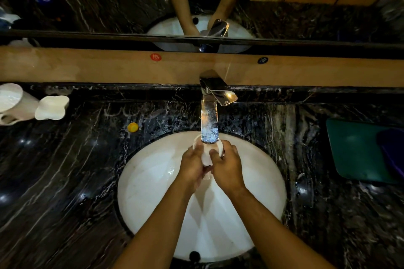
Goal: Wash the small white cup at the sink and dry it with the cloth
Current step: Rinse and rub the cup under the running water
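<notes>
— So where's our small white cup (206, 155) right now?
— Under the faucet (209, 120), over the white sink (153, 181). We've got both hands on it: left hand (193, 167) and right hand (227, 167), fingers (215, 154) curled tight around it.
— And around that?
— Dark marble table (65, 170), green cloth (354, 150) off to our right.

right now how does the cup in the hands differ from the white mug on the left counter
The small cup is held over the sink under the faucet by the left hand and right hand; the mug stands untouched on the counter. The mug looks larger. Both are white.
</notes>
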A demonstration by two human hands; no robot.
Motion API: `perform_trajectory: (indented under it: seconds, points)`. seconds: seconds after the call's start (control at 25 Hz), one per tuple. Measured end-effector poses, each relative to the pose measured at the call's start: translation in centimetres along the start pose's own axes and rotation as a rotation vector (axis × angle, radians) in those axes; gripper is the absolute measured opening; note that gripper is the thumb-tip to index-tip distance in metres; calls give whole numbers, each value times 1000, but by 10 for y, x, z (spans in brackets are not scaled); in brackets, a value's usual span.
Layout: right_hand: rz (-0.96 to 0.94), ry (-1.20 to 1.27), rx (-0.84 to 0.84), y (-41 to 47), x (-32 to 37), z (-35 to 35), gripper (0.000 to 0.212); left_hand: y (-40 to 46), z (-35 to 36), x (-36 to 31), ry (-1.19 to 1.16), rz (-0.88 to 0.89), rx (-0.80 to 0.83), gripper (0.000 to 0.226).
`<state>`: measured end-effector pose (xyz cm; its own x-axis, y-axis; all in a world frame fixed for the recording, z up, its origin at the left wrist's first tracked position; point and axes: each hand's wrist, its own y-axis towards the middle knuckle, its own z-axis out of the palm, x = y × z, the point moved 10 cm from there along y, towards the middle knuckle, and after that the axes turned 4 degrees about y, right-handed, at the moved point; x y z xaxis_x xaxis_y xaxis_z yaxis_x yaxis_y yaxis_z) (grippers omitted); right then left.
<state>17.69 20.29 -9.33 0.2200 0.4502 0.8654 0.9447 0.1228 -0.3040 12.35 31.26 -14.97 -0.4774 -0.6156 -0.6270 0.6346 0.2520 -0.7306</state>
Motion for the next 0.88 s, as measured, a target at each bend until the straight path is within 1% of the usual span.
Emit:
perform_trajectory:
  seconds: [0.08,0.2,0.28,0.36,0.44,0.52,0.6,0.68,0.76,0.8,0.84,0.88]
  points:
    - [10,41,18,1,-1,-2,21,-2,-4,-6,50,57,-7,27]
    - [74,78,61,2,-10,1,9,-6,-20,-18,167,144,-74,21]
    - [106,38,82,5,-15,4,17,-9,-29,-23,211,167,-116,13]
    - [128,12,107,6,-17,9,26,-11,-36,-23,225,141,-147,13]
    - [203,83,124,3,-22,16,35,-14,-40,-24,244,130,-175,13]
    - [284,126,139,-1,-27,20,44,-15,-45,-27,297,153,-225,5]
    - [318,81,154,3,-30,23,45,-13,-47,-30,352,145,-246,13]
    - [341,50,192,7,-30,28,34,-12,-47,-31,432,131,-238,21]
    - [388,119,245,7,-33,39,24,-12,-49,-41,602,163,-271,27]
    - [394,132,265,5,-33,43,26,-14,-50,-46,686,191,-288,28]
    - [379,106,280,6,-34,46,33,-17,-51,-51,746,213,-303,27]
    - [339,31,286,8,-32,46,42,-20,-51,-53,771,229,-310,25]
